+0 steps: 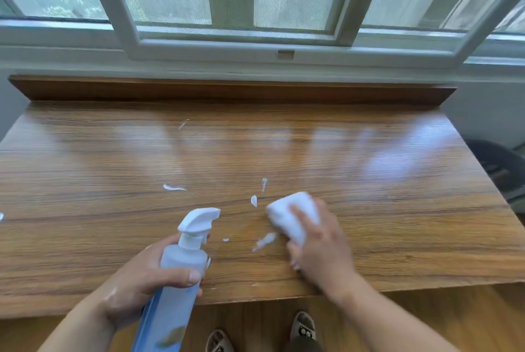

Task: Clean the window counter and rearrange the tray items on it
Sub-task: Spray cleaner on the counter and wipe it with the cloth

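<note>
A wooden window counter [369, 181] spreads below the window, with several white foam streaks [174, 187] on its near middle. My left hand [142, 277] grips a pale blue spray bottle [181, 260] with a white trigger head, its nozzle pointing right over the counter's front edge. My right hand [321, 243] holds a white sponge [292, 215] against the counter, fingers curled over its top and side, just right of the foam spots. No tray is in view.
A raised wooden ledge [227, 91] runs along the counter's back under the white window frame [241, 44]. A dark object [500, 169] sits off the counter's right edge. My slippered feet [304, 326] stand on the wooden floor below the front edge.
</note>
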A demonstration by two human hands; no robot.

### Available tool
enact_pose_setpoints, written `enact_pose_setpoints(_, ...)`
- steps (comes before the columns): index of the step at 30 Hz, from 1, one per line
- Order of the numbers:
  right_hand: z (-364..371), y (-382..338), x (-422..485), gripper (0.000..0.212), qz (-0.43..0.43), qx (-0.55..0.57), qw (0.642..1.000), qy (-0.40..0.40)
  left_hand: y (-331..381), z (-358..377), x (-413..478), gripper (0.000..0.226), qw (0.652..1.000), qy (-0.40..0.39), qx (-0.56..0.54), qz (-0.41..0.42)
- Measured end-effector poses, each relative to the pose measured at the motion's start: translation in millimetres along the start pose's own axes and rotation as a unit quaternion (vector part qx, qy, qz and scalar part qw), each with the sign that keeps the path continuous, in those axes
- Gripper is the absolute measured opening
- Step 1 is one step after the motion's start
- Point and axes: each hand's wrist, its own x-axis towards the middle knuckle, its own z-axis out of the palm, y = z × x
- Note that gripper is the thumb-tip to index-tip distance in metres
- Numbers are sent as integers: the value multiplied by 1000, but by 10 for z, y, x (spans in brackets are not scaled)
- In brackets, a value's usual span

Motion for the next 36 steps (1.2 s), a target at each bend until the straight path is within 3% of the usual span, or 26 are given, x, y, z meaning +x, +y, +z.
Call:
enact_pose_setpoints(4,-462,1003,225,70,182,-46,982,20,10,18,29,76,1000,-13,12,-7)
enact_pose_setpoints(7,-504,991,176,67,243,-51,968,31,-17,32,21,75,1000,-18,14,-13)
enact_pose_setpoints(9,-360,609,54,67,200,-62,978,21,-31,24,2,77,999,-22,20,-14)
enact_pose_setpoints(12,26,-159,-284,72,40,-9,999,3,-46,3,-28,76,999,-12,29,-12)
enact_pose_setpoints(15,262,-832,-582,82,-82,34,994,-58,-40,-20,-46,71,1000,-9,18,-5)
enact_pose_setpoints(18,251,-937,-592,83,-140,18,985,-102,-20,-44,-49,69,1000,-12,15,-3)
enact_pose_setpoints(20,197,-684,-446,77,-115,15,991,-74,-18,-48,-40,71,1000,-7,18,-9)
enact_pose_setpoints(23,-4,-55,-63,72,15,-19,1000,-9,-26,-25,-22,73,1000,-12,22,-18)
enact_pose_setpoints(27,-364,689,317,67,208,-28,978,19,-31,61,-23,70,999,-16,33,-11)
enact_pose_setpoints(29,-399,741,355,66,253,-38,966,39,-38,110,-34,66,999,-15,36,-7)
enact_pose_setpoints(33,-206,139,103,73,225,-59,973,-11,-71,107,-57,67,999,-15,44,8)
enact_pose_setpoints(36,94,-556,-297,79,83,-34,996,-13,-100,54,-66,69,999,-13,42,7)
